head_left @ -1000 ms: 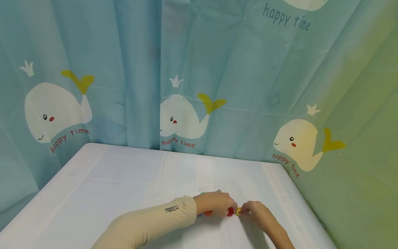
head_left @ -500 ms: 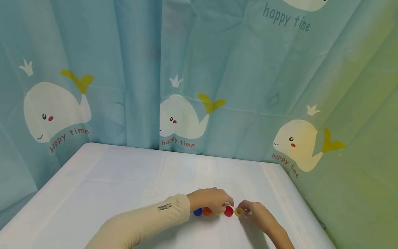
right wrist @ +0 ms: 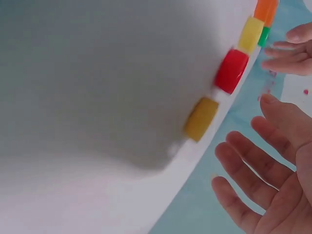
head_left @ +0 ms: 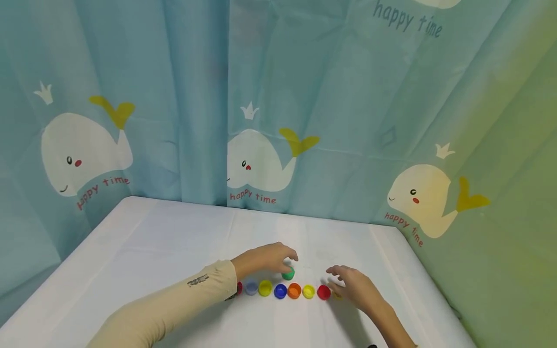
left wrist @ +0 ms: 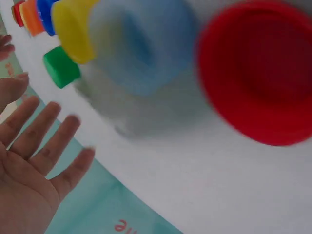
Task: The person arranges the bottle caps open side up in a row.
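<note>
Small coloured cups stand in a row on the white table. In the head view the row runs from a red cup [head_left: 240, 288], partly behind the left sleeve, through light blue [head_left: 251, 288], yellow, blue [head_left: 280, 291], orange [head_left: 294, 291], pale yellow and red [head_left: 324, 292]. At the right end a darker yellow cup [right wrist: 201, 119] is largely hidden by my right hand [head_left: 354, 286] in the head view. Behind the row sits a green cup [head_left: 288, 274], just below the fingers of my left hand [head_left: 267, 257]. Both hands hold nothing, their fingers spread and loosely bent.
The white tabletop [head_left: 174, 241] reaches back to a blue curtain [head_left: 200, 121] printed with whales. A greenish curtain [head_left: 513, 270] hangs along the right side.
My right hand has let go of the darker yellow cup and lifted slightly. The left hand has moved left and back from the row, uncovering most cups and the green one.
</note>
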A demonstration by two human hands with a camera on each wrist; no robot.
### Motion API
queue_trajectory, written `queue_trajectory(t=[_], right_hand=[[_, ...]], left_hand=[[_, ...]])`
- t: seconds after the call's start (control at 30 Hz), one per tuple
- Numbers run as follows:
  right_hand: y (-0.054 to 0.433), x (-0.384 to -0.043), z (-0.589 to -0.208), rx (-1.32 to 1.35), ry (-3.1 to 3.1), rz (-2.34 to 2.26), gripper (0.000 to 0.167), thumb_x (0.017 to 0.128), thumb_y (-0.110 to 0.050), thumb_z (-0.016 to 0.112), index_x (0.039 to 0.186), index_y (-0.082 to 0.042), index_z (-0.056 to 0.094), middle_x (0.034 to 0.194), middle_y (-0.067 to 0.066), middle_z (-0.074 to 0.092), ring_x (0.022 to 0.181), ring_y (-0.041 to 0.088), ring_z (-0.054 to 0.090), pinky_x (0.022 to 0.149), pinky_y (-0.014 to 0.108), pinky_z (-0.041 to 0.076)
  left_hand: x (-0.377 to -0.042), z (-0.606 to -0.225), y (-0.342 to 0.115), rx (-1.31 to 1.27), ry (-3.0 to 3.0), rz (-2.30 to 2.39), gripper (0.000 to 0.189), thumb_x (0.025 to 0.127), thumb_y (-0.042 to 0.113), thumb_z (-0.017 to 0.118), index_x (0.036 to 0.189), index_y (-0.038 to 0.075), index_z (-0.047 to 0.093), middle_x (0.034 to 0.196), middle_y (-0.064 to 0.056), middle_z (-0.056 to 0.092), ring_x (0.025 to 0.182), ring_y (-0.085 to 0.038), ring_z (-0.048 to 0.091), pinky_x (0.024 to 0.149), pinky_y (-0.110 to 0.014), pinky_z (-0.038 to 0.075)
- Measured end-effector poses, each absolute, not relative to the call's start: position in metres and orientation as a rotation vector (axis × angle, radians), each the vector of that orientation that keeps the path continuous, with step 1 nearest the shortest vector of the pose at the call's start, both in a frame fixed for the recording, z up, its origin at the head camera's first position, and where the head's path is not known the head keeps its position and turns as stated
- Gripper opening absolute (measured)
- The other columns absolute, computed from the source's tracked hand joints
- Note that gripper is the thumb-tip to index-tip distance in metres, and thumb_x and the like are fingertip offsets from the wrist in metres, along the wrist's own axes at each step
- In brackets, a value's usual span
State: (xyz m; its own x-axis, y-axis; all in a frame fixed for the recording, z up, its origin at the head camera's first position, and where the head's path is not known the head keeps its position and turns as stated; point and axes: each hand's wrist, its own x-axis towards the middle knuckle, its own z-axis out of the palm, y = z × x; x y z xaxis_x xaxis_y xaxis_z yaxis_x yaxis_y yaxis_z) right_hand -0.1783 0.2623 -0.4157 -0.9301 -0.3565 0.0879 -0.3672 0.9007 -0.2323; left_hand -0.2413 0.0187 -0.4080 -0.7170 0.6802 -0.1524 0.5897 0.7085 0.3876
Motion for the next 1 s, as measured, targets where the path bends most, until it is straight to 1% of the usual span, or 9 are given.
queue_trajectory(t=[0.1,0.2,0.33,0.43,0.63,0.83,0.93,1.0], right_hand=[[0.249,-0.185,-0.411,0.635,-3.008,0.335,0.023,0.079,-0.018,0.076,0.100,-0.012,0.069,0.095,0.000,0.067,0.079,0.015,0.063,0.068,0.033,0.052],[0.235,-0.193,-0.409,0.702,-3.018,0.297,0.021,0.081,-0.020,0.075,0.100,-0.012,0.069,0.094,0.000,0.067,0.079,0.015,0.063,0.070,0.034,0.052],[0.218,-0.203,-0.410,0.791,-3.070,0.348,0.021,0.082,-0.020,0.073,0.101,-0.010,0.070,0.091,-0.001,0.067,0.080,0.015,0.062,0.071,0.032,0.052],[0.208,-0.211,-0.412,0.835,-3.126,0.450,0.022,0.083,-0.018,0.073,0.102,-0.007,0.070,0.090,-0.001,0.066,0.081,0.015,0.062,0.071,0.030,0.052],[0.195,-0.222,-0.415,0.930,-3.148,0.557,0.023,0.081,-0.015,0.075,0.101,-0.005,0.069,0.088,-0.001,0.066,0.075,0.011,0.059,0.068,0.024,0.050],[0.183,-0.224,-0.416,0.955,-3.154,0.549,0.024,0.078,-0.019,0.078,0.097,-0.006,0.070,0.083,-0.005,0.065,0.070,0.006,0.055,0.065,0.021,0.048],[0.180,-0.224,-0.416,0.951,-3.148,0.507,0.026,0.077,-0.021,0.078,0.097,-0.007,0.071,0.083,-0.005,0.065,0.070,0.006,0.055,0.065,0.021,0.049],[0.180,-0.223,-0.417,0.962,-3.133,0.480,0.026,0.077,-0.022,0.078,0.098,-0.007,0.071,0.084,-0.005,0.065,0.071,0.007,0.056,0.066,0.022,0.049]], left_hand=[[-0.243,-0.408,0.013,1.000,2.614,0.465,0.031,0.087,0.021,0.069,0.116,0.014,0.064,0.110,0.002,0.065,0.102,-0.012,0.058,0.088,-0.027,0.046],[-0.244,-0.411,0.012,0.990,2.609,0.468,0.030,0.086,0.019,0.070,0.113,0.011,0.065,0.104,0.000,0.066,0.095,-0.011,0.060,0.085,-0.025,0.047],[-0.244,-0.417,0.014,0.985,2.618,0.462,0.028,0.084,0.019,0.072,0.110,0.008,0.069,0.093,0.002,0.067,0.082,-0.007,0.059,0.079,-0.021,0.047],[-0.242,-0.420,0.017,0.949,2.627,0.463,0.027,0.083,0.020,0.073,0.107,0.007,0.070,0.087,0.003,0.066,0.075,-0.005,0.056,0.075,-0.019,0.048],[-0.240,-0.418,0.020,0.882,2.644,0.448,0.023,0.082,0.019,0.074,0.100,0.005,0.072,0.076,0.005,0.063,0.067,-0.007,0.054,0.067,-0.018,0.048],[-0.239,-0.418,0.019,0.878,2.646,0.461,0.013,0.082,0.017,0.074,0.089,0.006,0.072,0.066,0.006,0.056,0.060,-0.008,0.048,0.059,-0.018,0.044],[-0.240,-0.419,0.016,0.898,2.638,0.480,0.013,0.082,0.017,0.074,0.088,0.006,0.072,0.066,0.006,0.056,0.059,-0.008,0.048,0.059,-0.018,0.045],[-0.241,-0.420,0.014,0.913,2.622,0.503,0.014,0.082,0.017,0.074,0.090,0.006,0.072,0.068,0.007,0.058,0.061,-0.007,0.050,0.062,-0.018,0.046]])
